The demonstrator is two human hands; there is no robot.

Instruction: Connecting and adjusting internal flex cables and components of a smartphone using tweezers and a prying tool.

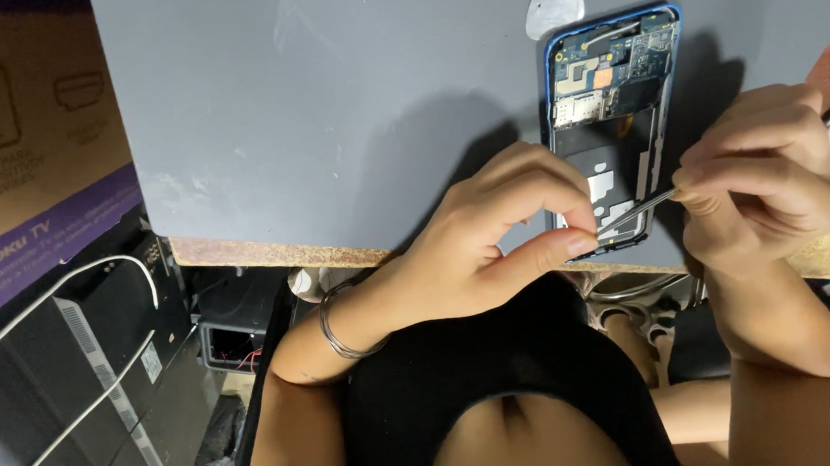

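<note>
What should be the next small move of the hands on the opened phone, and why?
Probably ease the tweezers a little further into the lower part of the phone. The right hand already aims their tip there, and the left hand pinches the phone's lower edge, steadying it.

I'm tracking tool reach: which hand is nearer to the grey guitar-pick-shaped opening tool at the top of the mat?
Right. The right hand sits below and right of the pick, holding tweezers. The left hand is farther below, pinching the opened phone's bottom edge.
</note>
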